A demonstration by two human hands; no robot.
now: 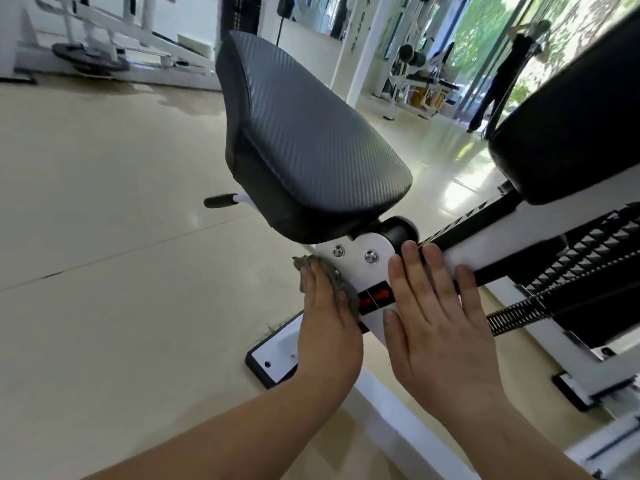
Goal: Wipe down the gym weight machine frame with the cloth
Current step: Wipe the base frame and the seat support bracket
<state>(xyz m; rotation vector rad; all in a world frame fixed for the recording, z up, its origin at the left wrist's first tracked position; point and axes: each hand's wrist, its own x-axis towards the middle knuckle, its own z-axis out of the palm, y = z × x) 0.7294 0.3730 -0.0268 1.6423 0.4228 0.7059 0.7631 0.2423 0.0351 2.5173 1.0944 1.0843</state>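
Head view: left hand (325, 327) lies flat, fingers straight, and presses the grey cloth (346, 292) against the left face of the white frame (360, 254) post just under the seat (304, 140). The cloth is bunched under the fingers, with a scrap poking out above the fingertips. Right hand (440, 317) is also flat and holds nothing; its fingers reach up over the white bar, likely bracing. Progress is my guess only: mid-wipe on the post, and no streaks or dirt show which parts are done. The base rail toward the camera, foot plate (273, 358) and the beams on the right look still to do. For room, open floor (121, 220) on the left gives free swing down and outward. The seat overhang caps any upward stroke. Bolts (370, 256) and a red-black label (375, 297) sit just right of the cloth and could catch it. The right side is crowded by the right hand, spring (512, 313) and back pad (571, 133).
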